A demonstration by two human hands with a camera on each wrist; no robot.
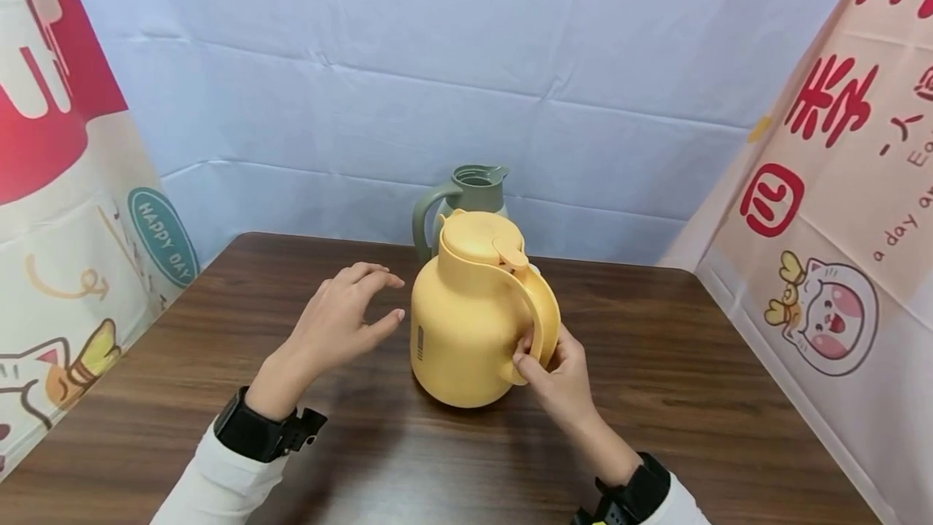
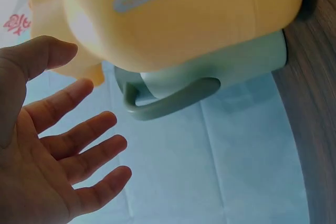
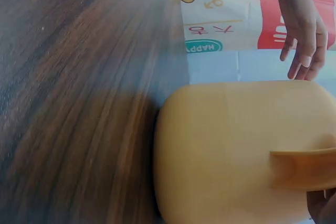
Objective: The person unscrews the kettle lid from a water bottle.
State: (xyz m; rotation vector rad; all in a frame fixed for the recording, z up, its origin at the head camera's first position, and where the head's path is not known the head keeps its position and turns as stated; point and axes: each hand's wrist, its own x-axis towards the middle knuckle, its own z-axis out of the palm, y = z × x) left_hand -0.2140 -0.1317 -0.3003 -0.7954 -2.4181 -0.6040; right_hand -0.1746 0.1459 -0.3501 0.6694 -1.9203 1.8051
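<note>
A yellow thermos jug [image 1: 466, 314] stands upright on the table, its lid [image 1: 481, 235] in place on top and its handle towards the right. My right hand [image 1: 561, 375] grips the lower part of the handle [image 1: 538, 318], thumb on the near side. Only a little of that hand shows at the edge of the right wrist view. To the jug's left, my left hand [image 1: 342, 318] hovers with fingers spread, apart from the body. In the left wrist view its palm [image 2: 42, 166] faces the jug and holds nothing.
Behind the yellow jug stands a green jug [image 1: 479, 194], partly hidden, with an open mouth and its handle to the left. Dark wood-grain covers the table [image 1: 678, 395]. A pale cloth [image 1: 364, 87] hangs behind, and printed cloths [image 1: 831, 209] hang at both sides.
</note>
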